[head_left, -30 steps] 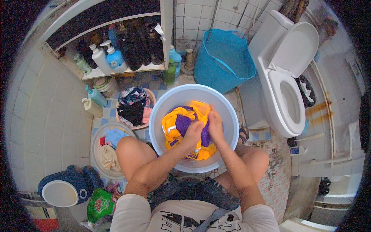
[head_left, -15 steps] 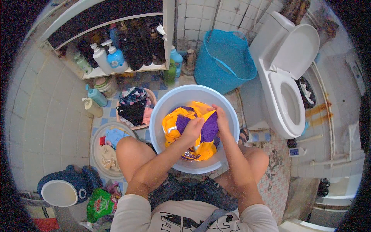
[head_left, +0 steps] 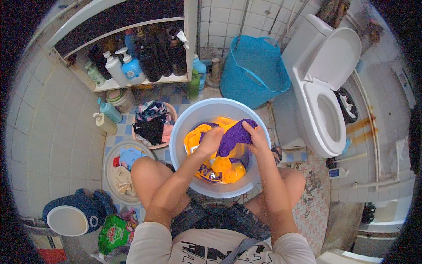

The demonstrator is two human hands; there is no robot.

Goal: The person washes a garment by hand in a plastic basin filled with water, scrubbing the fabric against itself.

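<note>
A light blue plastic basin [head_left: 188,119] stands between my bent knees, with a yellow and purple garment [head_left: 234,140] bunched inside it. Water seems to glint around the cloth, though its depth cannot be made out. My left hand [head_left: 212,141] grips the garment near the middle of the basin, its fingers folded around the edge of the purple part. On the other side, my right hand [head_left: 258,137] pinches the purple fabric with the thumb on top. The purple stretch is held up between both hands, while the yellow part lies lower in the basin.
Left of the basin are a pink tub [head_left: 172,115] of dark clothes and a round pale basin [head_left: 110,187] holding more clothes. Behind stands a big blue bucket [head_left: 250,70]; a toilet [head_left: 323,114] is at the right. Pump bottles [head_left: 132,68] line a shelf.
The purple part has been turned up and spread between my hands, covering yellow cloth that showed before. My right hand has shifted slightly outward and down, my left slightly leftward.
</note>
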